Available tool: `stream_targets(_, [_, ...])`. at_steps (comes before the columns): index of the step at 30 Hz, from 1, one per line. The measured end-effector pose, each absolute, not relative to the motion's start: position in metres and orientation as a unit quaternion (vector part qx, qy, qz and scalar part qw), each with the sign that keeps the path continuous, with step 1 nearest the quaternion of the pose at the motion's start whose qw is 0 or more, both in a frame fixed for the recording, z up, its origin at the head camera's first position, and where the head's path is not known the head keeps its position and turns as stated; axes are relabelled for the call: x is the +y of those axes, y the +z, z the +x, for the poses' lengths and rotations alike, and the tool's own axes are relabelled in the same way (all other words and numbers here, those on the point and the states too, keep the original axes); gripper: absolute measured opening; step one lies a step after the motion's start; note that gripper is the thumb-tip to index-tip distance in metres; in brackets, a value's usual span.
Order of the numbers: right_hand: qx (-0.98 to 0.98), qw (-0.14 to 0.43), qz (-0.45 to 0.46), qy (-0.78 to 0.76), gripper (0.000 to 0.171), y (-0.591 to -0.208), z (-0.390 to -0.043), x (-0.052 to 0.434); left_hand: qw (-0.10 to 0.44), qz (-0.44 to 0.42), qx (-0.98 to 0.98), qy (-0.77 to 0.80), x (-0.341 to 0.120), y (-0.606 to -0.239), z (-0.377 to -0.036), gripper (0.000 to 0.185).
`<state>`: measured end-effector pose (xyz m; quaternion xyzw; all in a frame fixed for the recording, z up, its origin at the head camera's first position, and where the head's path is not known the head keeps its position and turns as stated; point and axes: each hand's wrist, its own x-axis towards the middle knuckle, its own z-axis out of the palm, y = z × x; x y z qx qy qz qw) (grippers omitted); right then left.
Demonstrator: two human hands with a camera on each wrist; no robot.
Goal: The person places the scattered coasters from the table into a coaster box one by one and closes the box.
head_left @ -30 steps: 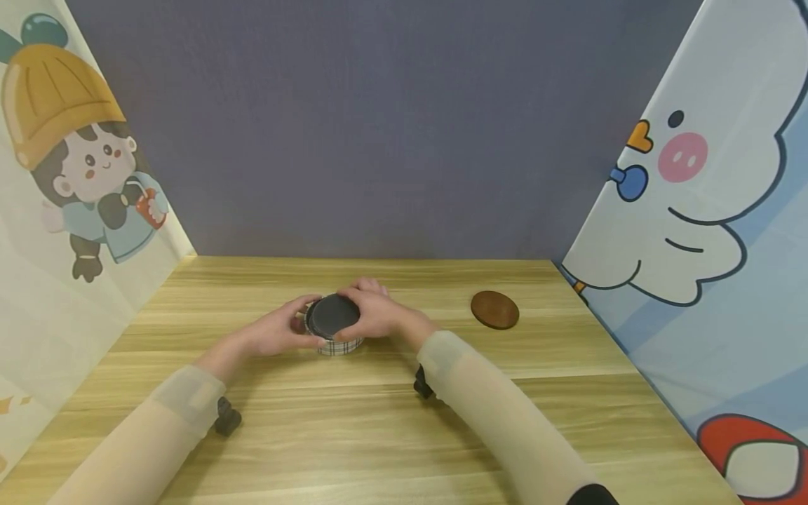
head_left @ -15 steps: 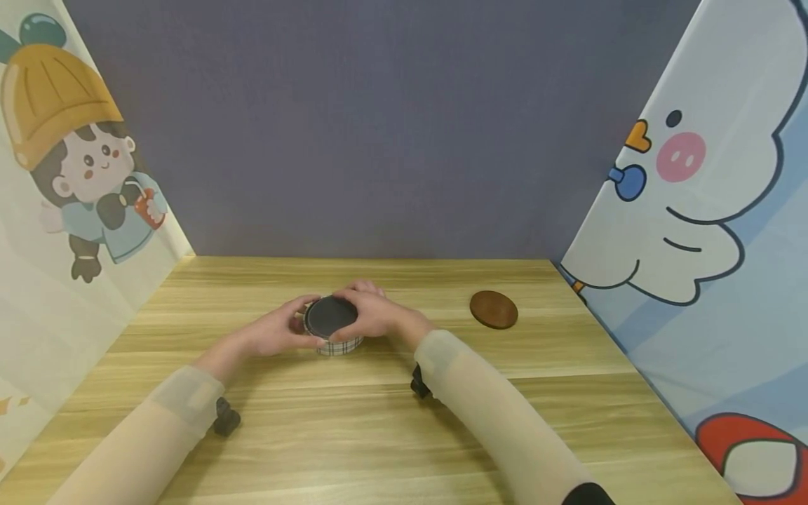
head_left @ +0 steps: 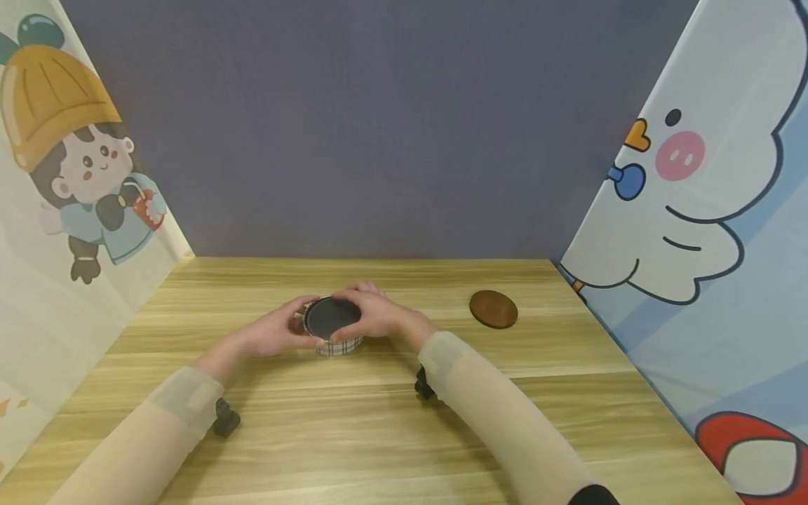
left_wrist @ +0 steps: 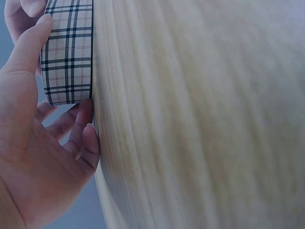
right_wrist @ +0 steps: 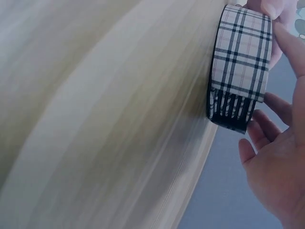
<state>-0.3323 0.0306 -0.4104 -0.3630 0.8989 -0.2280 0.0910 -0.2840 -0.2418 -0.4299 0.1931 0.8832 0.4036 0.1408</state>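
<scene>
A: We see a round plaid tin (head_left: 334, 337) standing on the table (head_left: 379, 428), a bit left of the middle. Both hands are on it.

B: Yes. Our left hand (head_left: 278, 333) wraps the tin's left side, thumb up near the rim, fingers curled round the far wall. In the left wrist view the thumb lies along the plaid wall (left_wrist: 69, 52) and the lower fingers (left_wrist: 83, 129) curl in at the base, where tin meets wood.

A: And our right hand (head_left: 372, 315) comes over from the right, fingers bent round the rim of the dark lid (head_left: 330, 317). The lid sits on top of the tin, flat as far as we can tell.

B: From the right wrist view we see the plaid wall (right_wrist: 243, 57) again, with a dark striped patch low on it. The fingers (right_wrist: 267, 107) spread beside it, one fingertip at the top edge. Whether the lid is seated tight, we cannot tell.

A: So both grips are narrow, closed round the tin and its lid. What else is there?

B: A brown disc (head_left: 494, 309) lies flat on the table, well to the right of the tin, apart from both hands. Cartoon panels stand at the left (head_left: 69, 175) and right (head_left: 707, 210), with a grey wall (head_left: 379, 126) behind.
</scene>
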Motion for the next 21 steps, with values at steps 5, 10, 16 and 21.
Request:
stream_targets(5, [0.9, 0.081, -0.372, -0.213, 0.071, -0.41, -0.332, 0.038, 0.139, 0.191, 0.887, 0.397, -0.24, -0.428, -0.283, 0.107])
stream_targets(10, [0.902, 0.075, -0.375, -0.2, 0.063, -0.41, -0.332, 0.041, 0.14, 0.192, 0.886, 0.399, -0.239, -0.427, -0.283, 0.107])
stream_targets(16, [0.904, 0.075, -0.368, -0.206, 0.062, -0.412, -0.331, 0.042, 0.141, 0.194, 0.885, 0.4, -0.239, -0.427, -0.283, 0.107])
stream_targets(21, [0.905, 0.075, -0.369, -0.199, 0.062, -0.412, -0.331, 0.043, 0.139, 0.192, 0.887, 0.397, -0.239, -0.427, -0.282, 0.107])
